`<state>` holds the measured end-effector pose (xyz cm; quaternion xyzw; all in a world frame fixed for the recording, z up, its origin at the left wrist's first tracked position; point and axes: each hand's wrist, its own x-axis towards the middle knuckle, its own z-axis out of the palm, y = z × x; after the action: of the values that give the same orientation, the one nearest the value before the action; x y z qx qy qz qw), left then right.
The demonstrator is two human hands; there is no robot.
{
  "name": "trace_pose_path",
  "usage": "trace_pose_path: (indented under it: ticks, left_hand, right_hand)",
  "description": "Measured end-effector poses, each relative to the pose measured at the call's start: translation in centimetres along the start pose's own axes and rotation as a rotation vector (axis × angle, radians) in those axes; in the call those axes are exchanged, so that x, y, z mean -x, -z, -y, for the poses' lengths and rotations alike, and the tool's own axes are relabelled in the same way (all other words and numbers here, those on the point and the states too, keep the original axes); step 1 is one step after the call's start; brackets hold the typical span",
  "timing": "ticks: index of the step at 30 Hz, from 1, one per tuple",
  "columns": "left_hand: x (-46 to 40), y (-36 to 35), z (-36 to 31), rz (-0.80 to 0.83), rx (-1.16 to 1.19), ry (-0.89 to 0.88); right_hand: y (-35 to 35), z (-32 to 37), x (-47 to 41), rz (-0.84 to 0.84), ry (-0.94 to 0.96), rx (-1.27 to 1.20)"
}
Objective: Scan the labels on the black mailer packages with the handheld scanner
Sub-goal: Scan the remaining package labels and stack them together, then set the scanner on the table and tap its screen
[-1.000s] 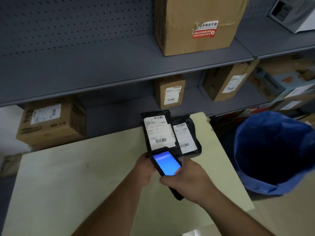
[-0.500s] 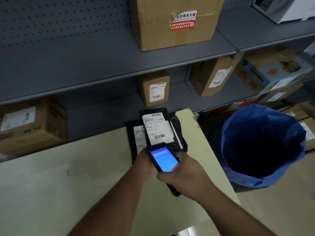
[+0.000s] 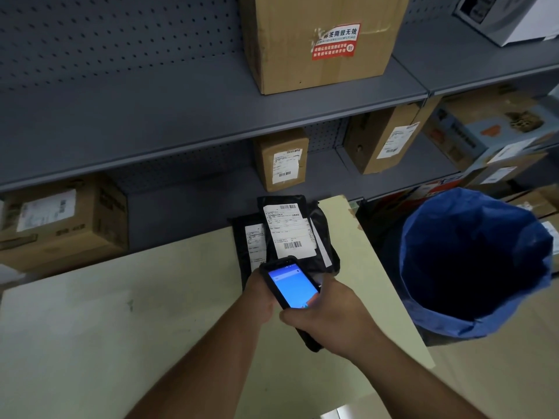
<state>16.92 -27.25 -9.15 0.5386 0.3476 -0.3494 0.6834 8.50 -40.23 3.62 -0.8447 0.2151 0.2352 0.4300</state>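
Note:
My right hand (image 3: 332, 316) grips the black handheld scanner (image 3: 292, 285), whose blue screen is lit and faces me. Its top end points at the white barcode label (image 3: 289, 229) on the top black mailer (image 3: 319, 219). My left hand (image 3: 260, 297) holds that mailer by its near edge, tilted up, with the fingers hidden behind the scanner. Under it, on the far right of the pale table (image 3: 121, 328), lie other black mailers: one shows at the left (image 3: 240, 237) with a partly covered label, and one peeks out at the right (image 3: 329, 252).
A bin lined with a blue bag (image 3: 478, 267) stands open just right of the table. Grey metal shelves (image 3: 181, 116) rise behind the table and carry labelled cardboard boxes (image 3: 281, 158) (image 3: 60, 219), plus a large box (image 3: 320, 40) above.
The held mailer has shifted right over the one beside it, and another mailer now shows at its left. The scanner and both hands stay close below the label. The view has swung right.

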Motion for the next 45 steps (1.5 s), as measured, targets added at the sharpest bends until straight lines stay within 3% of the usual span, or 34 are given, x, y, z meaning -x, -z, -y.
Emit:
trace_pose_path:
  ticks: [8,15,21,25,31,45]
  left_hand:
    - [1.5,4.7,0.6,-0.013,-0.109,-0.044]
    - [4.2,12.1,2.1,-0.085,-0.014,-0.103]
    - [6.0,17.9,2.8,-0.247,-0.025,-0.1]
    - [7.2,20.9,3.7,-0.364,-0.282,-0.162]
    - [8.9,24.2,6.1,-0.375,-0.677,-0.265]
    - [10.0,25.8,12.5,-0.371,-1.076,-0.395]
  right_hand:
    - [-3.2,1.9,1.3,0.017,0.037,0.063]
    - [-7.3,3.8,3.0,0.061,0.049,0.075]
    - [-11.2,4.7,4.0,0.087,0.062,0.126]
    - [-13.7,4.3,3.9,0.08,0.044,0.151]
    - [-16.8,2.7,3.5,0.087,0.016,0.197]
    - [-21.8,-4.1,3.7,0.035,-0.093,0.269]
